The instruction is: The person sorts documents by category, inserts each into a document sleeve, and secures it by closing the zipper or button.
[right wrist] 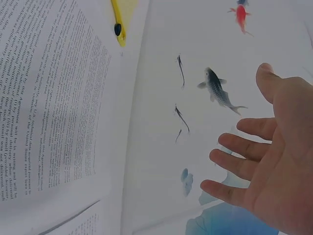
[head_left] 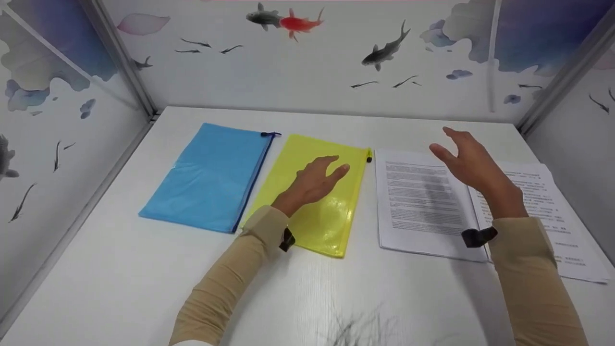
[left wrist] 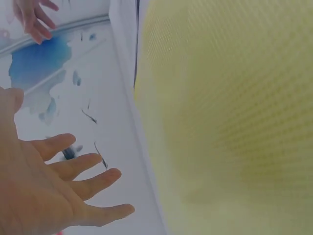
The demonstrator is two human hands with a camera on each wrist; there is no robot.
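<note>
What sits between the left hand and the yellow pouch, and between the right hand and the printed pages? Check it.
Nothing visible does. The left hand hovers open directly over the yellow zip pouch, with only air beneath it. The right hand is raised open above the stack of printed pages, and nothing lies on that stack.

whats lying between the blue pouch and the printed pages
The yellow zip pouch lies between the blue pouch and the printed pages, with the left hand over it. The head view shows this.
</note>
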